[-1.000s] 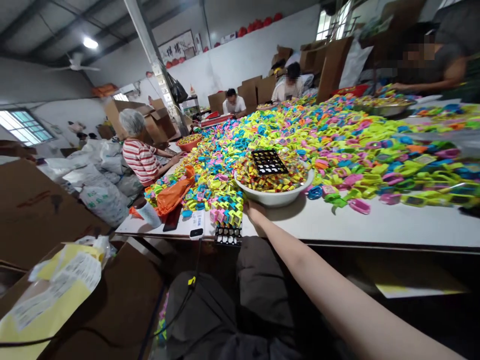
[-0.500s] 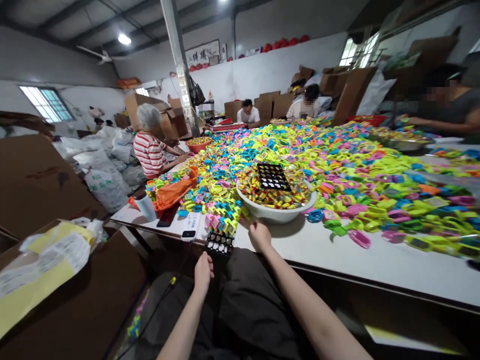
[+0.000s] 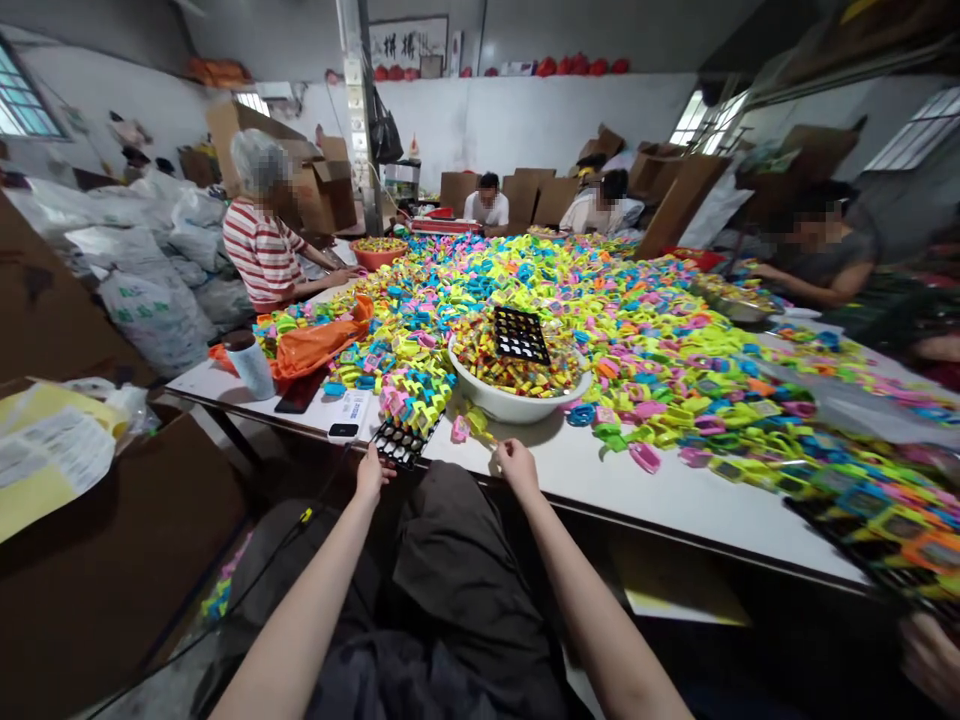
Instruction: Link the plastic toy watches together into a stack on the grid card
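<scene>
My left hand (image 3: 373, 474) is at the near-left corner of a black tray (image 3: 401, 447) with round holes, its fingers closed at the tray's edge. Toy watches (image 3: 415, 398) in yellow, blue and pink stand in rows on the tray's far part. At the table's front edge, my right hand (image 3: 517, 466) is closed in a pinch; what is between the fingertips is too small to make out. A yellow toy watch (image 3: 476, 420) lies just beyond those fingertips, beside a pink one (image 3: 460, 429). Behind them stands a white basin (image 3: 510, 404) of small wrapped yellow-and-red pieces.
A second black tray (image 3: 520, 335) rests on the basin's contents. Toy watches (image 3: 675, 350) are heaped across the table. A cup (image 3: 253, 370), an orange bag (image 3: 322, 345) and a phone (image 3: 300, 392) sit left. Co-workers sit around; another person's hand (image 3: 932, 650) shows lower right.
The view has turned and tilted downward. My left hand has come up against the tray's corner. My right hand stays pinched near the table edge, and another person's hand and loaded tray now show at right.
</scene>
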Tool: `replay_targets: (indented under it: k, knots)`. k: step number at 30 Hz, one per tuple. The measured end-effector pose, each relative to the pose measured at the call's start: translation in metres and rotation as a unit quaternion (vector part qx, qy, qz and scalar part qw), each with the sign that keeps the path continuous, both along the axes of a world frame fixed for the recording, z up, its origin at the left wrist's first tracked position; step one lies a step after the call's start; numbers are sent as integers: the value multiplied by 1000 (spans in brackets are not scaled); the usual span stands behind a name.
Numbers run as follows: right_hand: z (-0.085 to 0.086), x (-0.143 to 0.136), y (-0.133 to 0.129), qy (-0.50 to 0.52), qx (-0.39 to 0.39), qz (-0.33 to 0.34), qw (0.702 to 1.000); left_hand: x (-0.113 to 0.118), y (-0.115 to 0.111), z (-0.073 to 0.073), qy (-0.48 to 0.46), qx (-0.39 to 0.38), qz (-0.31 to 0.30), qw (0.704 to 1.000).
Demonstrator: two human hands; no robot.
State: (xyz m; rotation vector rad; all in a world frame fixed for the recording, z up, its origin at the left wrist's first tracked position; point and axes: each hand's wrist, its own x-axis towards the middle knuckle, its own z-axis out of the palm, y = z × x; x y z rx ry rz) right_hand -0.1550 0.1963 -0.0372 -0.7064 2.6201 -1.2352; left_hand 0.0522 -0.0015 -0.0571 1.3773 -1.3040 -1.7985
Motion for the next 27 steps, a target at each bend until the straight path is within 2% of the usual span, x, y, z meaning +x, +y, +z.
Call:
replay_targets:
  k: [4,8,13,17,19,21,23,25,27]
  knots:
    - [2,0,17,-26,7,-13,1000,2,0,2,0,-21,-23,1000]
    - [4,2,36,-87,-34,-42,995,5,16,5,-1,-5,-67,998]
    - [5,0,56,-193,-151,-113,963,3,44,8,11,28,-188,982]
    - [5,-9,66,-248,-264,-148,920,-2,49,12,-8,28,-199,980]
    - [3,-16,69,-243,-284,-152,915,-6,48,13,-25,12,-207,978]
    - [-2,-24,70,-217,-281,-147,923,-12,48,14,-54,-18,-223,973]
    - [-8,-31,68,-164,-246,-131,946,-19,48,14,-93,-61,-240,964]
    - [-13,-36,66,-82,-178,-98,976,-25,48,15,-139,-110,-261,949]
    - [-16,-39,64,-17,-101,-61,993,-25,48,21,-188,-155,-285,927]
